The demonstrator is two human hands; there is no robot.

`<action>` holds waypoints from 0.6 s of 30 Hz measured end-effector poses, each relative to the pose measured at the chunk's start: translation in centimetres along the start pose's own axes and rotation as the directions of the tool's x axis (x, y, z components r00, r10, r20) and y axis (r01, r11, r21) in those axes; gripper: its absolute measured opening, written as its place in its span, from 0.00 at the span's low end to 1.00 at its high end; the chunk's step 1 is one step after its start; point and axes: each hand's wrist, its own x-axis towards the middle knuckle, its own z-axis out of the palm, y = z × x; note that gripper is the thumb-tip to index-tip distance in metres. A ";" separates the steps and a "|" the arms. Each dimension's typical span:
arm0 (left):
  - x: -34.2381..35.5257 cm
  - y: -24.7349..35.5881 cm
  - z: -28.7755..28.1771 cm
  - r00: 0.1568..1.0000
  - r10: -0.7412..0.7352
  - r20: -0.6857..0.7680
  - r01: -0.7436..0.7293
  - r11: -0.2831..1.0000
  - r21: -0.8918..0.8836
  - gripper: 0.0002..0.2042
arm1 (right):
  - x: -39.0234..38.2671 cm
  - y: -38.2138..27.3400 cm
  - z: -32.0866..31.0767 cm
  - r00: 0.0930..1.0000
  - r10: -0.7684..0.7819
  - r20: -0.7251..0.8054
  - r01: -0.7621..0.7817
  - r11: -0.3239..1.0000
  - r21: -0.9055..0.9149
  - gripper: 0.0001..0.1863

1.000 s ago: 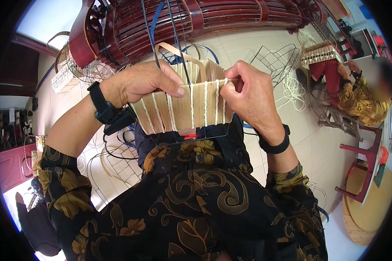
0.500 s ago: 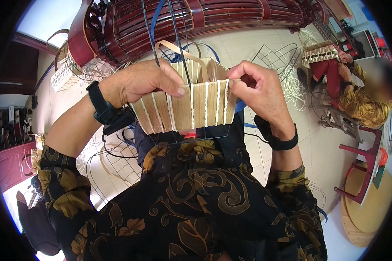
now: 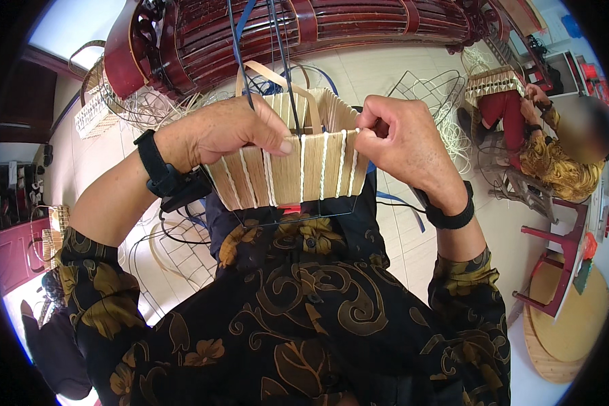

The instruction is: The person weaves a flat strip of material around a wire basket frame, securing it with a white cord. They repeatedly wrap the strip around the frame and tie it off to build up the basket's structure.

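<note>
A tan woven basket (image 3: 284, 174) with white twisted cords running down its side rests tilted over my lap. My left hand (image 3: 250, 128) is closed over its near rim at the left, thumb on the outer wall and fingers hidden inside. At the right end of that rim my right hand (image 3: 399, 139) is closed in a pinch beside a white cord (image 3: 342, 162); whatever lies between its fingertips is too small to make out. A flat tan strap (image 3: 313, 101) arches above the basket. Dark rods (image 3: 287, 61) stand up from behind the near rim.
A dark red slatted wooden bench (image 3: 264, 34) stands beyond the basket. Loose pale cord (image 3: 453, 135) and wire frames (image 3: 419, 88) lie on the tiled floor. At the right a seated person (image 3: 561, 149) holds another basket (image 3: 494, 82). A red stool (image 3: 555, 250) stands nearby.
My right hand has shifted slightly and its wrist has swung outward to the right. My left hand keeps its place on the rim, and the rods lean a little further right.
</note>
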 end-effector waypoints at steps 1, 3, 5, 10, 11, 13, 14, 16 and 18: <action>0.1 -0.1 -0.1 1.000 0.006 0.016 -0.006 1.000 0.001 0.07 | 0.0 0.0 0.0 1.000 -0.011 -0.006 0.011 1.000 -0.019 0.08; 0.4 -0.3 -0.5 0.999 0.015 0.048 -0.015 1.000 0.004 0.07 | 0.0 -0.1 0.0 1.000 0.003 -0.006 -0.003 1.000 -0.005 0.07; 0.5 -0.3 -0.7 0.998 0.014 0.059 -0.014 1.000 0.000 0.07 | -0.1 -0.2 0.0 1.000 0.007 -0.005 -0.007 0.999 0.038 0.06; 0.3 -0.2 -0.2 1.000 0.029 -0.011 -0.029 1.000 0.010 0.11 | -0.2 0.2 0.3 0.999 -0.041 -0.034 0.045 0.992 0.118 0.04; 0.3 -0.1 -0.2 1.000 0.027 -0.012 -0.027 1.000 0.011 0.11 | -0.3 0.2 0.3 0.998 -0.043 -0.043 0.048 0.993 0.104 0.04; 0.3 -0.1 -0.2 1.000 0.026 -0.013 -0.026 1.000 0.014 0.11 | -0.4 0.4 0.4 0.997 -0.049 -0.061 0.054 0.996 0.076 0.04; 0.3 -0.1 -0.2 1.000 0.028 -0.012 -0.028 0.999 0.017 0.12 | -0.5 0.4 0.4 0.996 -0.051 -0.070 0.056 0.996 0.073 0.04; 0.3 0.0 -0.3 1.000 0.018 -0.006 -0.017 0.999 0.028 0.11 | -0.4 0.5 0.7 0.995 -0.055 -0.088 0.061 0.996 0.071 0.04; 0.1 0.3 -0.2 1.000 -0.004 0.005 0.003 0.999 0.047 0.09 | -0.6 0.7 0.9 0.992 -0.059 -0.115 0.071 0.993 0.096 0.03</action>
